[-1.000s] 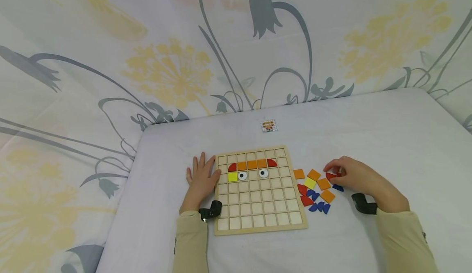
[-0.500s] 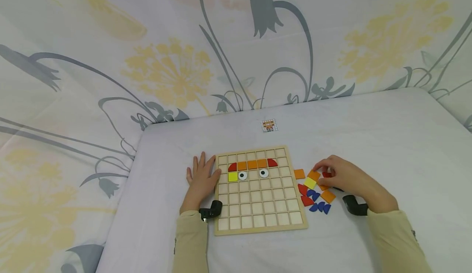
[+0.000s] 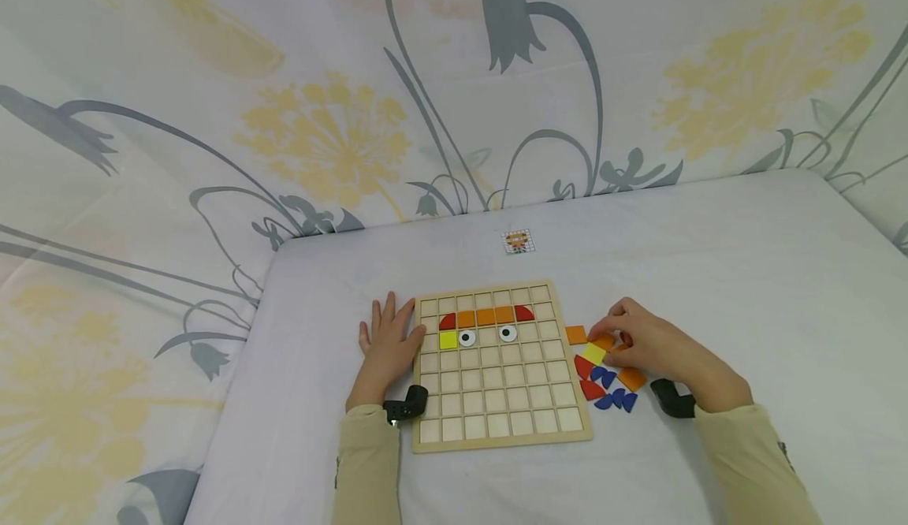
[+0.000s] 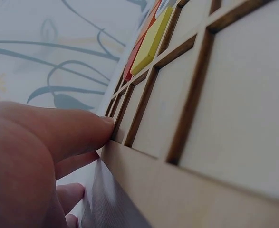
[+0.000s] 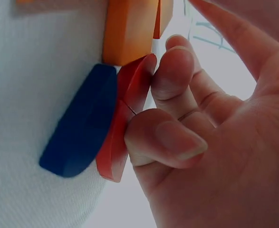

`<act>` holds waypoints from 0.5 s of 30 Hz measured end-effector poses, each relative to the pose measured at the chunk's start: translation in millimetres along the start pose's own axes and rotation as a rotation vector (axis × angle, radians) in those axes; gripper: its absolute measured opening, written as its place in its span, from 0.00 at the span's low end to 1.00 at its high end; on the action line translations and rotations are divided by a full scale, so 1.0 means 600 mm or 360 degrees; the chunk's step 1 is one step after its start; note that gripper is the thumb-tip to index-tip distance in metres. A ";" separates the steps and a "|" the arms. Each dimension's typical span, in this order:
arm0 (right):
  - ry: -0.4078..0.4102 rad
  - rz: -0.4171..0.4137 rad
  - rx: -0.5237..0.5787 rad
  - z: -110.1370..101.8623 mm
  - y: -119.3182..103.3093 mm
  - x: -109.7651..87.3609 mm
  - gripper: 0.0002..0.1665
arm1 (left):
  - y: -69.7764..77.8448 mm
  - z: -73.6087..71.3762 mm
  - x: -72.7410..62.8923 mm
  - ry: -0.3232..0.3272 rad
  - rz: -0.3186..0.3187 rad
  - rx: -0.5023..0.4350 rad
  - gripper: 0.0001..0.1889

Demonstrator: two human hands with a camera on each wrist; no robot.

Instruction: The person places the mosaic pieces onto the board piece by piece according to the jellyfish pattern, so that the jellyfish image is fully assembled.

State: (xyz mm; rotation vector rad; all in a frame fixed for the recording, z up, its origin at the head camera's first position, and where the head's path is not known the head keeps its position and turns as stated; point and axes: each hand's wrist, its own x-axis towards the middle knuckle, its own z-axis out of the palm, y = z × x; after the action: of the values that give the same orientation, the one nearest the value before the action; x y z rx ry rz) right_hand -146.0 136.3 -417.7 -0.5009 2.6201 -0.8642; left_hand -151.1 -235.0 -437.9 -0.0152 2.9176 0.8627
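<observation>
Fingers spread, my left hand (image 3: 386,349) lies at the left side of a wooden grid board (image 3: 496,442); in the left wrist view its thumb (image 4: 89,126) rests on the rim. On the board are red quarter-round pieces (image 3: 523,314), orange squares (image 3: 485,317), a yellow square (image 3: 448,340) and two eye discs (image 3: 467,338). My right hand (image 3: 656,344) pinches a loose yellow square tile (image 3: 593,353) between thumb and index finger, right of the board. In the right wrist view, its other fingers curl beside red pieces (image 5: 111,156) and a blue piece (image 5: 80,126).
Loose orange squares (image 3: 576,335), red pieces (image 3: 590,389) and blue pieces (image 3: 617,397) lie between the board and my right hand. A small printed picture card (image 3: 518,241) lies behind the board. A flower-patterned cloth (image 3: 326,139) hangs behind the white surface (image 3: 766,249).
My right hand has moved left from the red pieces, over the orange squares, to the yellow tile, which has shifted slightly left. My left hand and the board stay put.
</observation>
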 end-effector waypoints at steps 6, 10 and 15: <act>-0.0046 -0.0010 0.0023 0.003 -0.003 -0.001 0.15 | 0.000 0.000 0.000 -0.0009 -0.0002 0.0000 0.28; -0.0060 -0.0015 0.0008 0.006 -0.003 0.002 0.14 | 0.000 0.000 0.000 -0.0006 -0.0001 0.0000 0.28; -0.0047 -0.0010 -0.0020 0.008 0.000 0.004 0.15 | 0.001 0.001 0.001 -0.0002 -0.0012 0.0009 0.28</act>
State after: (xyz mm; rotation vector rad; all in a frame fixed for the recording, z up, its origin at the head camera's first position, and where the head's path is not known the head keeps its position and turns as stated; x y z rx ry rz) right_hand -146.1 132.6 -421.9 -0.5219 2.6000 -0.8369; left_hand -151.4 -234.3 -438.2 -0.0249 2.9168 0.8528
